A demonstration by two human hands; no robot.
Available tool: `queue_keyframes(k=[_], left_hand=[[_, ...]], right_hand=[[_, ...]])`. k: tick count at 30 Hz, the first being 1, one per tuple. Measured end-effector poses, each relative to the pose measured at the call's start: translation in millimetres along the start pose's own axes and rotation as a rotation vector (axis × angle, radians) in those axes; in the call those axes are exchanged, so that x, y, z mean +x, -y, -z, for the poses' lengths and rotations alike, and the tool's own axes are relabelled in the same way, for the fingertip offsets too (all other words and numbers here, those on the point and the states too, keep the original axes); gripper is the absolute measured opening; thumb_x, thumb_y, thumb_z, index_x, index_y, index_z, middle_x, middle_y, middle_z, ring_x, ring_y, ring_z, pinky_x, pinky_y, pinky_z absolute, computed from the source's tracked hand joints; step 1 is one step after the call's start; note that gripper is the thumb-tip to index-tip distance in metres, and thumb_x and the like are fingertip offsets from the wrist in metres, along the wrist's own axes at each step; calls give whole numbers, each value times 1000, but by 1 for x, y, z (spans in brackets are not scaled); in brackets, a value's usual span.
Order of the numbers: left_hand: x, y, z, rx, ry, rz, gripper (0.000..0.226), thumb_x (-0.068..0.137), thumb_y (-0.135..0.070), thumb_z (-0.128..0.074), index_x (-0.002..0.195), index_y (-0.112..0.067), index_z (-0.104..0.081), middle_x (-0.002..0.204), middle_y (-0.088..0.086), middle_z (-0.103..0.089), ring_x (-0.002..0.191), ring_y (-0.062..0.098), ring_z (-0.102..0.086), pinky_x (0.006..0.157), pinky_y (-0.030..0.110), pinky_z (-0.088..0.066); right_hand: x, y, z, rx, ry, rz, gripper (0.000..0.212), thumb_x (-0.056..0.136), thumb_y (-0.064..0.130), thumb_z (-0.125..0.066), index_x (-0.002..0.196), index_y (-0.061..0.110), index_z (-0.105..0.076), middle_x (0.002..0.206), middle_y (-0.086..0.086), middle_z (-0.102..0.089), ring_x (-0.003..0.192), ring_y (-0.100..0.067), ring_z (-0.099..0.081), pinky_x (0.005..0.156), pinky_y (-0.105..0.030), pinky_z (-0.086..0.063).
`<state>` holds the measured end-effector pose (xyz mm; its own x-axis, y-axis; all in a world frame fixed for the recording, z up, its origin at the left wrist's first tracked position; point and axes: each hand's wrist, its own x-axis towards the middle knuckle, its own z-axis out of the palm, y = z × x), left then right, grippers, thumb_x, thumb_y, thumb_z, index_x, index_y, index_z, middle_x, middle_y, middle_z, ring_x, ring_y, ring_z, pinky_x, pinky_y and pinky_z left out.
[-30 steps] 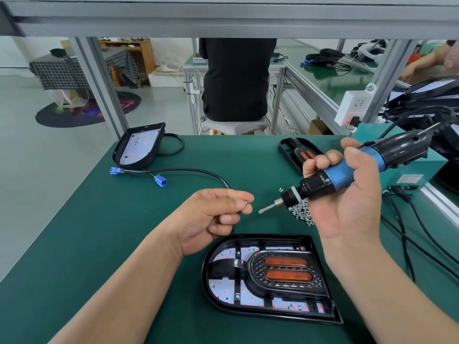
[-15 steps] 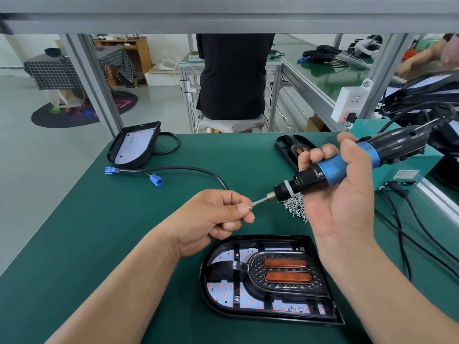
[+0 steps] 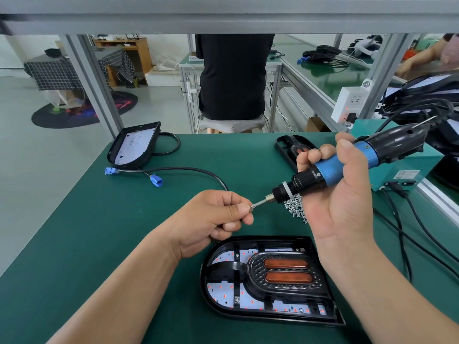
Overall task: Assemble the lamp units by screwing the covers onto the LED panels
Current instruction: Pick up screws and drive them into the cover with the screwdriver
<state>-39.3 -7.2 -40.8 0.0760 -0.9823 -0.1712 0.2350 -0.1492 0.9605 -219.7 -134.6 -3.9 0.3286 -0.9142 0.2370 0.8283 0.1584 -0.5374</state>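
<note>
Hands meet over a green counter (image 3: 99,244) on an assembly line. The right hand (image 3: 340,194) wraps its fingers and thumb round the blue-and-black body of an electric screwdriver (image 3: 347,167), held aslant with its nose pointing down and to the left. The left hand (image 3: 218,219) pinches the tip of the driver bit (image 3: 258,204) between thumb and forefinger, its other fingers curled beneath; whatever small silver piece sits at the tip is too small to make out.

A lamp unit (image 3: 268,279) lies flat on the counter at the near edge, just below both hands and partly under the right wrist. Its black cover sits over a white LED panel dotted with red, and 2 amber lenses lie side by side in the cover's raised oval.

A loose pile of screws (image 3: 295,209) sits on the counter behind the screwdriver's nose. At the far left, a second LED panel (image 3: 135,145) rests in its black shell, with a black cable (image 3: 188,170) ending in 2 blue connectors (image 3: 156,181) trailing across the counter. Another black cover (image 3: 290,145) lies at the far edge, partly hidden by the right hand's fingers. A teal power box (image 3: 407,170) stands at the right, with dark leads running from it. Beyond the counter, a person in black (image 3: 233,78) sits on a stool, back to the camera.
</note>
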Motion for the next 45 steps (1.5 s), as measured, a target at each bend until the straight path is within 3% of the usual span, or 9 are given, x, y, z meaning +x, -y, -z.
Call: queue_keyframes(k=[11,20,25,28,31,38,42,45], left_hand=[[0,0,-2,78,-37,-17,8,102,-5,-63,96,-2,-66,86,11,-67,55,7,-37,43,14,-27],[3,5,-1,160,-110,-73,9,100,-10,-69,93,-5,-67,83,9,-70,55,8,-40,45,16,-30],[7,8,-2,216,-218,-114,12,89,-25,-70,84,-15,-72,80,8,-70,54,10,-38,47,19,-31],[10,10,0,258,-269,-136,15,90,-29,-69,78,-21,-74,78,12,-62,55,13,-34,47,21,-29],[10,10,3,199,-260,-113,16,90,-29,-69,80,-18,-75,81,15,-58,56,13,-33,46,20,-28],[6,9,4,58,-148,-97,13,100,-16,-66,91,-8,-70,81,9,-65,51,7,-37,43,16,-30],[7,9,2,82,-176,-107,13,104,-11,-64,93,-5,-70,81,9,-65,51,8,-37,43,16,-30],[8,7,1,66,-170,-109,19,97,-20,-69,103,-2,-71,80,7,-63,54,8,-37,43,16,-30]], right_hand=[[0,-2,0,-59,3,28,12,101,18,-68,108,19,-58,87,0,-54,78,-17,-59,95,-37,-55],[-4,-5,-3,-100,-112,30,25,103,41,-68,106,18,-58,89,1,-57,81,-16,-59,95,-37,-57],[-4,-8,-1,-105,-150,-2,16,103,22,-69,109,16,-55,90,-1,-58,82,-18,-59,93,-36,-58],[0,-10,0,-116,-157,-28,14,103,22,-67,106,17,-55,91,-1,-58,85,-18,-60,100,-39,-57],[2,-9,1,-81,-128,-66,14,102,22,-68,107,17,-56,92,-2,-60,87,-19,-62,106,-43,-56],[0,-2,0,-56,55,-54,32,102,9,-63,131,14,-52,95,-6,-62,94,-24,-62,110,-46,-53],[2,-5,-1,-66,-13,-70,23,104,10,-61,124,15,-50,92,-3,-61,89,-21,-62,103,-43,-56],[4,-6,2,-12,-106,-86,19,103,15,-65,117,13,-52,92,-4,-60,87,-21,-61,103,-44,-57]])
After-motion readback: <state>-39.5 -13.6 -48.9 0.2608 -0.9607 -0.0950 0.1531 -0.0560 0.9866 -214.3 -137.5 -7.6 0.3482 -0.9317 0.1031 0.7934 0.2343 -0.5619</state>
